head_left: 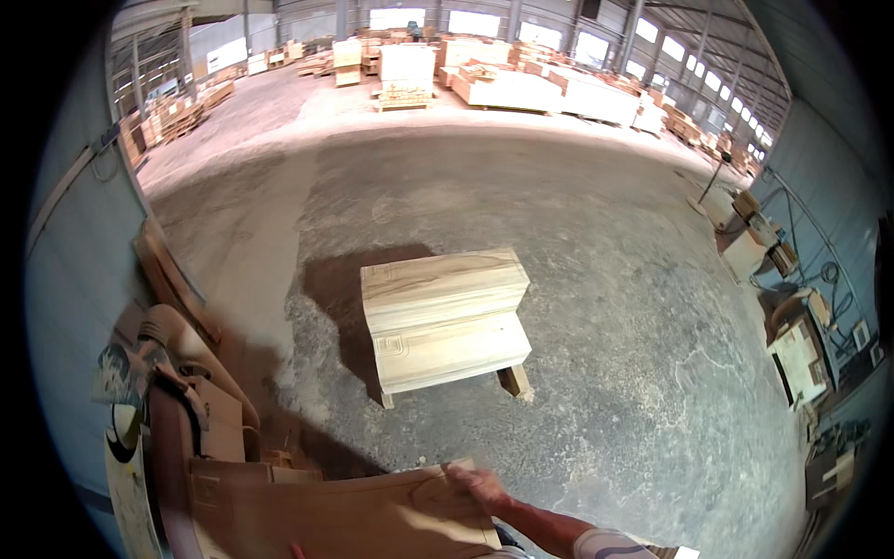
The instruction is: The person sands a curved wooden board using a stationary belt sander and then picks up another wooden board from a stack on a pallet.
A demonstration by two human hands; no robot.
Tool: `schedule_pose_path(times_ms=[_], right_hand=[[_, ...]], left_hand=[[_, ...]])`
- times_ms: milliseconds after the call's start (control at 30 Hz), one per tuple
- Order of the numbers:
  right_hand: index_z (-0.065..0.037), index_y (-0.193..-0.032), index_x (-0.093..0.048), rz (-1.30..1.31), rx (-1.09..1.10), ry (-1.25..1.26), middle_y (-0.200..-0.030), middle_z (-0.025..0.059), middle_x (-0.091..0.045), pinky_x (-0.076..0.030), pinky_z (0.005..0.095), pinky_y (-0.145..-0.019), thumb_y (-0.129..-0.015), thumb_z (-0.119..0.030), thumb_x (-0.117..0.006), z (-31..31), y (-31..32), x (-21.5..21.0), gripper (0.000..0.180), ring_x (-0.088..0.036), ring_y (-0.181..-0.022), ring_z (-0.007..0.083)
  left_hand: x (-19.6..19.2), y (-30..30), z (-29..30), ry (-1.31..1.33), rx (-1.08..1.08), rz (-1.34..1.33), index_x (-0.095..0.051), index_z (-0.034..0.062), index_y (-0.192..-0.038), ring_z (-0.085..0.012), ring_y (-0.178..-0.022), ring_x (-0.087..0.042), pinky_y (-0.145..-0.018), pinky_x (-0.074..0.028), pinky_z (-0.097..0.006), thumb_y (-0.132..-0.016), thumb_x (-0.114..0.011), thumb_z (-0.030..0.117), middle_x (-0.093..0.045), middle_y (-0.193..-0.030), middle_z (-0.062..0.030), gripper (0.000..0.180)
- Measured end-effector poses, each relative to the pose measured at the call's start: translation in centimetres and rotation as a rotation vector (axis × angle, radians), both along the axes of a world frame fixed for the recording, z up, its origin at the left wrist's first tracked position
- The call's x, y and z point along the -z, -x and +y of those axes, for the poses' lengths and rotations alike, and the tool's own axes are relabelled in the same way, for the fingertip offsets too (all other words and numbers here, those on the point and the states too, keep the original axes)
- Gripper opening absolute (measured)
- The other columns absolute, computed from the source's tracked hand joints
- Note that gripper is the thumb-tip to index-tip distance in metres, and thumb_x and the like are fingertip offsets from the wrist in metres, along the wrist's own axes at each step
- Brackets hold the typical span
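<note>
A wide, pale wooden board [354,512] is held up close to me at the lower edge, part of it in shadow. My right hand [477,486] is closed around its upper right corner. Of my left hand [297,552], only a fingertip or thumb shows, pressed on the board's face near the bottom; the remaining fingers are hidden. In front of me stands a stepped stack of similar boards [447,289], its rear part higher than the front. Square grooved patterns mark the left ends. Short wooden blocks [515,380] support the stack off the floor.
Cardboard boxes [221,419] and a thick tan hose [172,326] crowd the left wall. Along the right wall are cables, a pale box-like unit [801,359] and a thin stand [715,182]. Far back, piled timber [405,70] fills the sunlit hall.
</note>
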State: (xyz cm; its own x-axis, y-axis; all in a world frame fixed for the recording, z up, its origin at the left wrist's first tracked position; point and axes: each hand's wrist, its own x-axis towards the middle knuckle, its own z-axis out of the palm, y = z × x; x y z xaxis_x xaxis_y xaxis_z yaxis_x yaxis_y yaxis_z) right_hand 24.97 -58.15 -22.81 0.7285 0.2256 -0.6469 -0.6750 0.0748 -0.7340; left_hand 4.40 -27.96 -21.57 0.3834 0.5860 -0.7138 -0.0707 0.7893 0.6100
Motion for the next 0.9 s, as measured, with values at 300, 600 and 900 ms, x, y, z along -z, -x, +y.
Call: schedule_pose_path(times_ms=[300,600,900], right_hand=[[-0.002,-0.108,-0.063,-0.081,-0.086,0.083,-0.102,0.0078,-0.064,-0.044,0.0294,-0.084,-0.078,-0.052,-0.064,0.2,-0.4,-0.2,0.058,-0.057,-0.093,0.0154],[-0.005,-0.107,-0.064,-0.062,-0.107,0.051,-0.102,0.0048,-0.064,-0.044,0.0287,-0.083,-0.078,-0.054,-0.063,0.0,-0.4,-1.4,0.056,-0.057,-0.092,0.014],[-0.005,-0.106,-0.064,-0.078,-0.093,0.077,-0.099,0.0047,-0.064,-0.045,0.0282,-0.082,-0.079,-0.052,-0.063,0.1,-0.5,2.7,0.054,-0.058,-0.093,0.0148]], left_hand=[[2.7,1.4,1.5,0.024,0.033,-0.077,-0.037,0.0164,-0.134,-0.0334,-0.118,-0.036,-0.09,-0.038,-0.054,-0.081,-0.057,0.051,-0.037,-0.134,-0.0112,0.067],[4.6,2.1,2.2,-0.043,0.052,-0.04,-0.029,0.0156,-0.138,-0.0293,-0.117,-0.036,-0.09,-0.039,-0.051,-0.077,-0.063,0.05,-0.037,-0.133,-0.0113,0.078],[6.3,2.8,2.1,-0.307,0.127,0.002,-0.037,0.0156,-0.134,-0.0287,-0.116,-0.037,-0.093,-0.039,-0.048,-0.075,-0.07,0.039,-0.039,-0.132,-0.0115,0.072]])
